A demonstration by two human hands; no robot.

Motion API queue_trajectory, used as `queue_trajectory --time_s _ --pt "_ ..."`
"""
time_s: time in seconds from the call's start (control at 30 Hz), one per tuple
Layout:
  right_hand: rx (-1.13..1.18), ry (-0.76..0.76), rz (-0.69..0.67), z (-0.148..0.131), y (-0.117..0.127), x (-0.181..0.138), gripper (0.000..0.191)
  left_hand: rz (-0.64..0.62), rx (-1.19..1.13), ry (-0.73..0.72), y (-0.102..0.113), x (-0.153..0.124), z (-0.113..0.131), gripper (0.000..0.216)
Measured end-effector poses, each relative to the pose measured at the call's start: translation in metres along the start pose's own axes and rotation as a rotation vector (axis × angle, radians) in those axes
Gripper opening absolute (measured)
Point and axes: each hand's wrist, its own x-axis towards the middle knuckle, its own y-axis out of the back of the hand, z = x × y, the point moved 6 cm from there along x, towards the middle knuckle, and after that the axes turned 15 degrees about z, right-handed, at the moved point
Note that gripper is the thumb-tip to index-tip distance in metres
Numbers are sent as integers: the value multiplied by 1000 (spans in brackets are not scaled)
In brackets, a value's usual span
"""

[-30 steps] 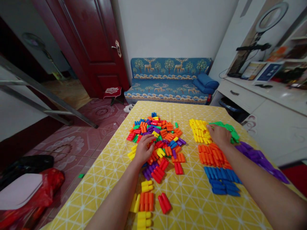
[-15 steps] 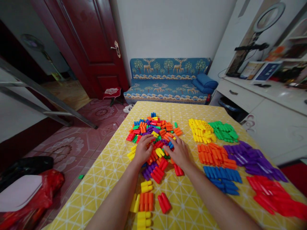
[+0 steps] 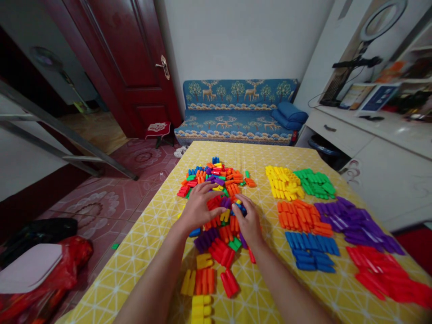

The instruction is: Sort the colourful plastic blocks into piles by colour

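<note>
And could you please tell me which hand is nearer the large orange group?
Right. The right hand is at the right side of the mixed pile, left of the large orange group; the left hand is over the pile's left side, farther away.

Ahead of you, a blue deer-patterned sofa (image 3: pixel 232 119) stands against a pale wall (image 3: pixel 249 40). To your left are a dark red paneled door (image 3: pixel 124 49) and reddish patterned floor tiles (image 3: pixel 111 207); to your right, a ring light (image 3: pixel 366 38) stands on a white cabinet (image 3: pixel 388 175).
</note>
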Motion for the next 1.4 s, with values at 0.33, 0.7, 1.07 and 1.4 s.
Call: queue_trajectory --time_s 0.33,0.7,1.07,1.4 --pt "207 -267 43 11 13 0 45 -477 -17 -172 -8 -76 87 91" --pt "165 -263 42 38 34 24 44 -292 177 -96 -29 -61 33 68" --pt "-6 70 -168 18 16 9 35 93 -489 530 -37 10 -17 55" --pt "-74 499 -202 -24 1 -7 69 -12 -1687 1229 -71 -21 -9 52"
